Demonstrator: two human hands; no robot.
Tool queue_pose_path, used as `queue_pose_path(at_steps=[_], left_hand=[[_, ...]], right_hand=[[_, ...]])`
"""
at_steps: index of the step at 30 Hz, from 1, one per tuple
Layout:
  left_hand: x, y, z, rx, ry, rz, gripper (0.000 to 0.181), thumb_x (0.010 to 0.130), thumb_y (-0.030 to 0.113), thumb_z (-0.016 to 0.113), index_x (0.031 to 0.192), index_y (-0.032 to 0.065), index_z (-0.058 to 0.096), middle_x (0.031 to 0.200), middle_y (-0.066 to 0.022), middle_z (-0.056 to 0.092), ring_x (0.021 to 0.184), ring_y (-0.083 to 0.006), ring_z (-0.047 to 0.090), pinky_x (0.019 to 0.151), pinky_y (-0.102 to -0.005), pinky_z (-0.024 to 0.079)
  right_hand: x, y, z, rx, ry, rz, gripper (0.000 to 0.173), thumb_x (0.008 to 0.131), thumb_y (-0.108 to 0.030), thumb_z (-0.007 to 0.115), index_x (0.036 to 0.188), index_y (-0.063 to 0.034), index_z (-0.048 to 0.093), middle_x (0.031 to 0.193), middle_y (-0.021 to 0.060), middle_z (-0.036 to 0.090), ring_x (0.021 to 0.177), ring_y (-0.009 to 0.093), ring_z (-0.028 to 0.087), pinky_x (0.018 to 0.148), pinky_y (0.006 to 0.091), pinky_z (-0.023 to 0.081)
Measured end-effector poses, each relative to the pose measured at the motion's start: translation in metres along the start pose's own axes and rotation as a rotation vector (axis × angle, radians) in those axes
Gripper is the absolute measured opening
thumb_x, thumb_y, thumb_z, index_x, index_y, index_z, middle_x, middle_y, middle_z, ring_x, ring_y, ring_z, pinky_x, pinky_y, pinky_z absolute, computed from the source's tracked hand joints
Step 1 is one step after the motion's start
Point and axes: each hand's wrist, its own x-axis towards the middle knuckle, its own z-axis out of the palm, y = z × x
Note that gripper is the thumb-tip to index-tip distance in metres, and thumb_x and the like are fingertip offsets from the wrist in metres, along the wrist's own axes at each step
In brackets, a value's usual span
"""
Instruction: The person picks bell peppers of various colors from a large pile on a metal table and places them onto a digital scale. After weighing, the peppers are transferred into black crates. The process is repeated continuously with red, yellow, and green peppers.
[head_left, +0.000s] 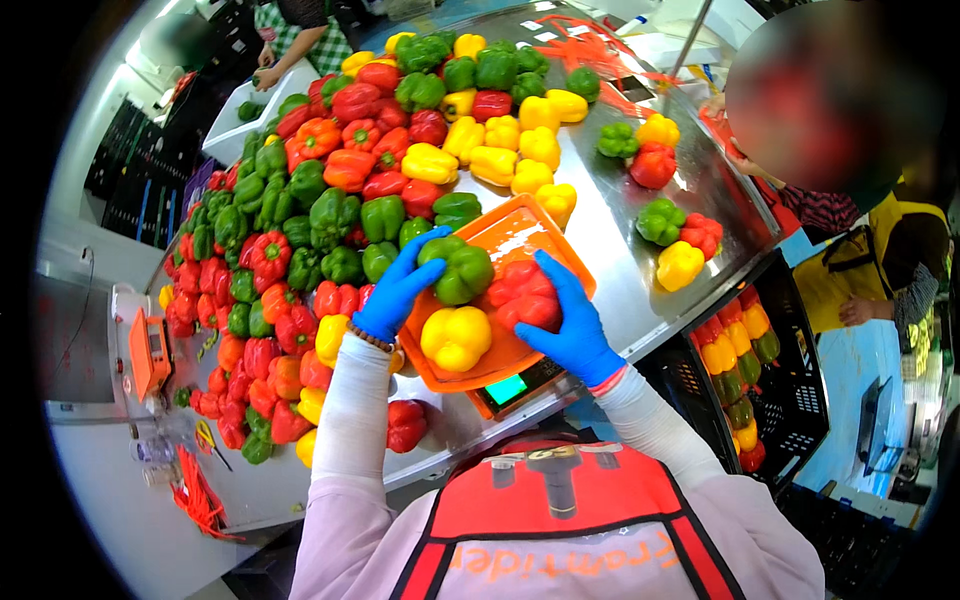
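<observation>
An orange plastic tray (525, 217) rests on a digital scale (517, 386) with a lit green display. My left hand (401, 283), in a blue glove, grips a green bell pepper (463, 271) over the tray. My right hand (574, 326), gloved too, has its thumb and fingers around a red bell pepper (525, 296) at the tray's right side. In the tray, between and in front of both hands, lies a yellow bell pepper (456, 339). A single red pepper (406, 426) sits left of the scale, near the table's edge.
Many mixed peppers (334, 214) are heaped on the left and back of the steel table (607, 195). Two groups of peppers (660, 221) lie on the right. A black crate (806, 375) holds packed peppers. Scissors (212, 442) and red netting (199, 499) lie far left. Other people stand beyond.
</observation>
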Motion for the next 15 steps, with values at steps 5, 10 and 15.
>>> queue_pose_path(at_steps=[5,10,15], left_hand=[[-0.012,-0.020,-0.002,-0.070,0.050,0.063,0.062,0.097,0.019,0.055,0.153,0.0078,0.030,0.153,-0.0122,0.036,0.141,-0.0203,0.032,0.116,-0.0345,0.026],[-0.042,-0.016,0.011,-0.095,0.257,0.131,0.070,0.096,0.016,0.050,0.157,0.0089,0.017,0.160,-0.0107,0.023,0.147,-0.0268,0.023,0.119,-0.0403,0.019],[-0.063,-0.035,0.050,0.015,0.367,0.320,0.085,0.091,0.036,0.059,0.157,0.0068,0.013,0.163,-0.0101,0.015,0.150,-0.0260,0.015,0.120,-0.0443,0.016]], right_hand=[[-0.002,0.005,0.009,0.102,0.083,0.069,0.091,0.074,-0.024,0.083,0.149,-0.0057,0.033,0.146,0.0157,0.044,0.131,0.031,0.046,0.110,0.0408,0.037],[-0.004,0.003,0.020,0.155,0.159,0.071,0.093,0.076,-0.021,0.083,0.150,-0.0026,0.030,0.149,0.0153,0.040,0.137,0.028,0.039,0.111,0.0395,0.036],[-0.003,-0.001,0.017,0.168,0.056,0.055,0.089,0.082,-0.025,0.079,0.151,-0.0039,0.028,0.153,0.0147,0.036,0.139,0.028,0.038,0.113,0.0404,0.032]])
